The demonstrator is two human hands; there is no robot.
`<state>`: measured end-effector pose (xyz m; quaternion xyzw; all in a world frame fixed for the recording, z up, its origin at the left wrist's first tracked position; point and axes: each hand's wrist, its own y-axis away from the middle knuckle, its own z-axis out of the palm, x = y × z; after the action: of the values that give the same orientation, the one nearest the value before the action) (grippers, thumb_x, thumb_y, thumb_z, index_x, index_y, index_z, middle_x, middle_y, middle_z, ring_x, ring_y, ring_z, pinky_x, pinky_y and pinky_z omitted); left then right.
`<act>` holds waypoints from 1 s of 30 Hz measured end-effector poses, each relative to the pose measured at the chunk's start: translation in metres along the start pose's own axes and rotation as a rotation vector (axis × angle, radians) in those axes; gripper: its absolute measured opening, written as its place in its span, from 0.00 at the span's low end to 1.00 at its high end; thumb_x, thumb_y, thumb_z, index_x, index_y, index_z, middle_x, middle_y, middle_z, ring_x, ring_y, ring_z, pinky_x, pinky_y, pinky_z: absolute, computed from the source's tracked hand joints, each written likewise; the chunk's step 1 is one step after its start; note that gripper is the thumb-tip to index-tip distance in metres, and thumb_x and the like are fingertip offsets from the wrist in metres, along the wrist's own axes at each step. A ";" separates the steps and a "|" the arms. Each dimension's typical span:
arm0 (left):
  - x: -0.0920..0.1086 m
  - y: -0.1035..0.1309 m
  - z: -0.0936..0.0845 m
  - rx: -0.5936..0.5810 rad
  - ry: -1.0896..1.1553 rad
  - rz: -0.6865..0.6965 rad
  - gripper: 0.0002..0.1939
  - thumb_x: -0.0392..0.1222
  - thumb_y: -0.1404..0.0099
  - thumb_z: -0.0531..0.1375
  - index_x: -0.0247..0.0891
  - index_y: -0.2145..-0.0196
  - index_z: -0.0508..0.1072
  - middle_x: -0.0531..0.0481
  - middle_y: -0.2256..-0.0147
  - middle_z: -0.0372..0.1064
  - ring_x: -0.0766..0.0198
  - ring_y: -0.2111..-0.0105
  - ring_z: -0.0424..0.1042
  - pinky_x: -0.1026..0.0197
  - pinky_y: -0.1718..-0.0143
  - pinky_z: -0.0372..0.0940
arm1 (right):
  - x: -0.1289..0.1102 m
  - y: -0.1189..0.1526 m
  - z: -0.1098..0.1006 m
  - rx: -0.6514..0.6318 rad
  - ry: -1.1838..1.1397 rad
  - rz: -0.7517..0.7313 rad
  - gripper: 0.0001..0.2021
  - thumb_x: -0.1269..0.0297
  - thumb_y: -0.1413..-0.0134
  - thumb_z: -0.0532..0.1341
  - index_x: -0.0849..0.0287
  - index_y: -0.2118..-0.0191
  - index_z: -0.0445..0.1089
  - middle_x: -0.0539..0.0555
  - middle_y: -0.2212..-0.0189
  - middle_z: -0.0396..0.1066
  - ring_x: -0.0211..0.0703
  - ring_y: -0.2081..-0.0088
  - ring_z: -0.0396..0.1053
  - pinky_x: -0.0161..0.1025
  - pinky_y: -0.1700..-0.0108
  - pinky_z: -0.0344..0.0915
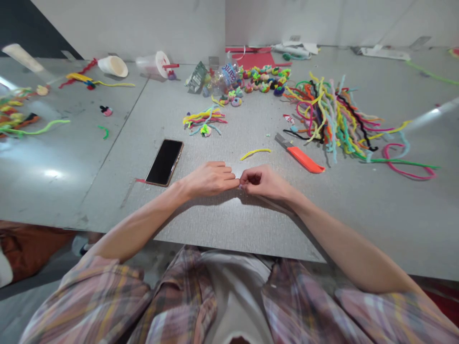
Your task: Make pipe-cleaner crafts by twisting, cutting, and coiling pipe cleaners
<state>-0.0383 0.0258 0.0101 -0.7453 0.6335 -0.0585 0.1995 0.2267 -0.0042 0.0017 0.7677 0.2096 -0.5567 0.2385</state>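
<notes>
My left hand [215, 180] and my right hand [263, 182] meet fingertip to fingertip just above the grey table. Both are closed in a pinch on a thin, pale pipe cleaner [274, 204], whose tail runs out under my right wrist. Its pinched end is mostly hidden by the fingers, with a small lilac bit showing. A short yellow pipe cleaner [255, 153] lies just beyond my hands. To the right rests a utility knife [304, 159] with an orange handle, and left of my left hand lies a phone [164, 162] with a dark screen.
A large heap of coloured pipe cleaners [333, 117] spreads at the right. Farther back are a small bundle [204, 117], many pom-pom-like pieces [265, 79], a clear plastic bottle [224, 79] and a green packet [197, 77]. Paper cups [113, 66] lie at the back left.
</notes>
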 end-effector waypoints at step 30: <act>0.004 -0.001 -0.002 0.041 0.037 -0.045 0.20 0.35 0.14 0.56 0.38 0.66 0.77 0.51 0.71 0.77 0.63 0.72 0.71 0.54 0.67 0.58 | 0.000 0.003 0.000 -0.019 -0.085 0.011 0.08 0.57 0.38 0.69 0.55 0.62 0.77 0.46 0.76 0.71 0.37 0.75 0.66 0.39 0.69 0.59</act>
<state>-0.0371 0.0220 0.0121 -0.7539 0.6188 -0.0898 0.2018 0.2289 -0.0068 0.0018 0.7423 0.2003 -0.5852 0.2576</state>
